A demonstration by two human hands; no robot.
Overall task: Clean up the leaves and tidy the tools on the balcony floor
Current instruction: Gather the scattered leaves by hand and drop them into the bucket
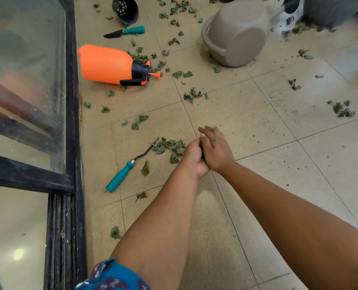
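Leaf-gathering step is in progress, by my read; tools are untouched.

Left to right: glass door (25,80) at 9 o'clock. Orange pressure sprayer (106,63) is lying on its side at 11. Teal-handled weeder (125,169) is lying just left of the leaf pile (169,146). Left hand (192,158) is cupping against the right hand (214,149), something dark pinched between the palms, probably leaves. Left fingers hidden, cannot tell; right fingers are lying straight, together. Tipped beige watering can (236,36) at 1 o'clock. Leaves are scattering across the tiles.

Next: needs a bin; none visible.
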